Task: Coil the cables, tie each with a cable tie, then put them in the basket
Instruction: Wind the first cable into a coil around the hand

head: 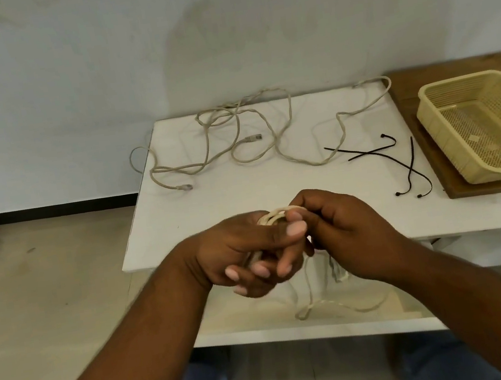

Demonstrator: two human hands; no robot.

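My left hand (245,251) grips a small coil of cream cable (273,215) above the near edge of the white table (215,220). My right hand (344,228) pinches the same cable at the coil's right side. The cable's loose end hangs below my hands in loops (310,307) over a lower shelf. Loose grey network cables (250,131) lie tangled on the far half of the table. Three black cable ties (399,159) lie crossed at the right. A cream plastic basket (446,130) stands at the far right with nothing in it.
The basket sits on a wooden board (433,170) on a brown surface to the right of the table. A white wall runs behind. Tiled floor lies to the left. A lower white shelf (262,326) runs under the table edge.
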